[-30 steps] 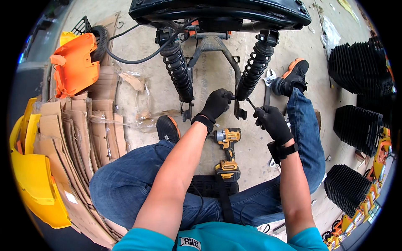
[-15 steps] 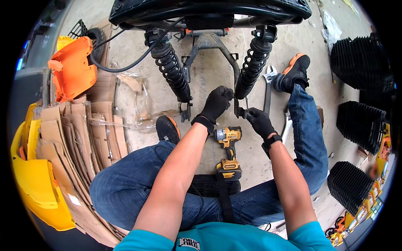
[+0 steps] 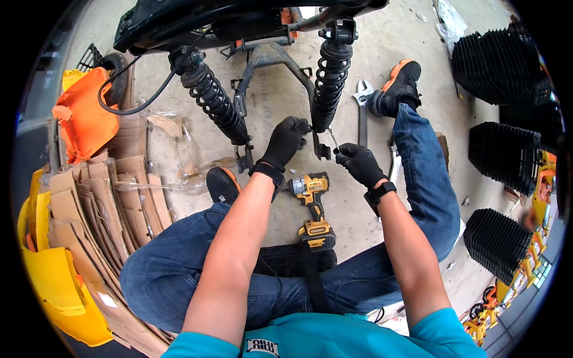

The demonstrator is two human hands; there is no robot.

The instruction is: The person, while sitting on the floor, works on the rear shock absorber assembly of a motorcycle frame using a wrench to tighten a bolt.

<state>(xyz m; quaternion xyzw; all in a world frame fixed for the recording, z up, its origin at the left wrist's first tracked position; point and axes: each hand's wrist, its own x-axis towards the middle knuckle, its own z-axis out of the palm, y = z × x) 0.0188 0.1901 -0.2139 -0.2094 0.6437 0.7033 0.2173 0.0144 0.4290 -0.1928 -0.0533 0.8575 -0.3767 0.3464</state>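
Note:
My left hand [image 3: 286, 143], in a black glove, is closed in a pinch beside the lower mount of the right-hand black shock absorber [image 3: 331, 89]. Whatever lies between its fingertips is too small to make out. To the right, my gloved right hand [image 3: 361, 165] grips a slim silver tool [image 3: 333, 138] that slants up toward the shock's lower end. A dark metal bracket [image 3: 321, 149] hangs there between both hands. The second shock absorber [image 3: 218, 104] stands left of them, under the black frame [image 3: 179, 30].
A yellow and black cordless impact driver [image 3: 310, 188] rests between my legs. Large wrenches, one an adjustable wrench [image 3: 363, 113], lie near my right leg. Flattened cardboard [image 3: 119, 203] and orange and yellow panels [image 3: 89, 116] are at left. Black ribbed stacks [image 3: 504, 155] stand at right.
The whole view has shifted, so the frame and shocks appear further left. My right hand has drawn slightly away from the bracket, and its silver tool now leans more. My left hand stays at the mount.

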